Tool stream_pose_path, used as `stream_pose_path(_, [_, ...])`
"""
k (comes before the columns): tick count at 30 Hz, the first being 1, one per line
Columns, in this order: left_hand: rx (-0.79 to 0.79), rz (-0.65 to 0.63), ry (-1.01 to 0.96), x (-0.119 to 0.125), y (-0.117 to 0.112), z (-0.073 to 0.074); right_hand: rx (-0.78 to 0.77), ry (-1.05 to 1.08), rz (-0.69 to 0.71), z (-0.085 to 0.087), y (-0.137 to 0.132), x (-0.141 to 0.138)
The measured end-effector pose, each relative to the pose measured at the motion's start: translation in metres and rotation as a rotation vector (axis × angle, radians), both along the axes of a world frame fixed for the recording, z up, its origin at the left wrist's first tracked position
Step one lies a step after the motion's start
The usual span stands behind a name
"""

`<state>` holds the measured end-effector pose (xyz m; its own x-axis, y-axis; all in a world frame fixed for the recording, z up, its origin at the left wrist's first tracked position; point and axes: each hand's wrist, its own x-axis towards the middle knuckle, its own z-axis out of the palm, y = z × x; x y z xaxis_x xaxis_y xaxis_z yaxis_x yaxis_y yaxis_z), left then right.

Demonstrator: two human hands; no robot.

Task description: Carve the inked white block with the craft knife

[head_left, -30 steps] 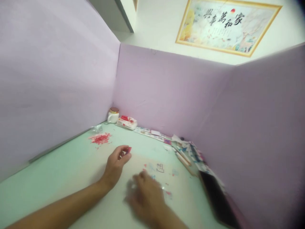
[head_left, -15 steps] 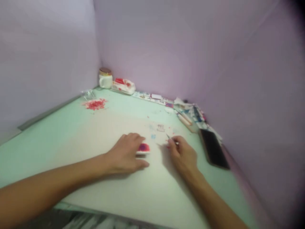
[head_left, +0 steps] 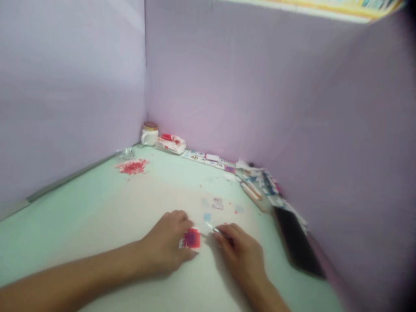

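My left hand (head_left: 167, 242) lies on the pale table sheet, its thumb and fingers closed around a small white block (head_left: 191, 239). The block's red face has a purple patch in the middle and is turned up toward me. Just right of it, my right hand (head_left: 242, 251) grips a slim craft knife (head_left: 213, 228) like a pen. Its light, pointed tip aims left and sits a short way off the block. Most of the handle is hidden in my fingers. Faint blue and dark printed marks (head_left: 217, 203) show on the sheet beyond both hands.
A phone (head_left: 297, 242) lies at the right. Along the back wall are a lidded white mug (head_left: 150, 135), a wipes-like packet (head_left: 171, 144), printed strips (head_left: 201, 158) and pen-like tools (head_left: 251, 190). Red shavings (head_left: 132, 166) are heaped at the back left, near crumpled clear plastic (head_left: 127, 153).
The block has tilted in my left hand, so more of its red face shows. My right hand has brought the knife left, closer to the block. The camera view has tipped upward.
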<state>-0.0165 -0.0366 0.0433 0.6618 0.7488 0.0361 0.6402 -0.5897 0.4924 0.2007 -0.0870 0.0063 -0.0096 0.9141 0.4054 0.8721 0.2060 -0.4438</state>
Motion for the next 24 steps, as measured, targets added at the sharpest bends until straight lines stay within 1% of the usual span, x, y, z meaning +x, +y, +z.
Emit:
stream_pose_path(3, [0.002, 0.002, -0.002, 0.000, -0.001, 0.003, -0.026, 0.025, 0.004, -0.001, 0.003, -0.004])
stream_pose_path(6, [0.017, 0.011, -0.002, -0.001, -0.003, 0.004, 0.006, 0.035, -0.005, 0.000, 0.002, -0.009])
stream_pose_path(11, [0.008, 0.024, -0.016, -0.002, -0.001, -0.003, 0.106, 0.059, -0.019, -0.004, 0.002, -0.011])
stream_pose_path(15, [0.074, 0.013, -0.032, -0.001, -0.001, -0.003, 0.082, 0.010, -0.032, 0.001, -0.001, -0.010])
stream_pose_path(19, [0.031, -0.003, -0.060, 0.001, 0.002, -0.002, 0.036, -0.060, -0.044, 0.008, -0.002, -0.006])
stream_pose_path(21, [0.009, 0.004, -0.069, 0.002, 0.003, -0.003, 0.003, -0.088, -0.026, 0.009, -0.003, -0.005])
stream_pose_path(24, [0.026, 0.003, -0.068, 0.002, 0.003, -0.004, 0.003, -0.087, -0.012, 0.009, -0.006, -0.008])
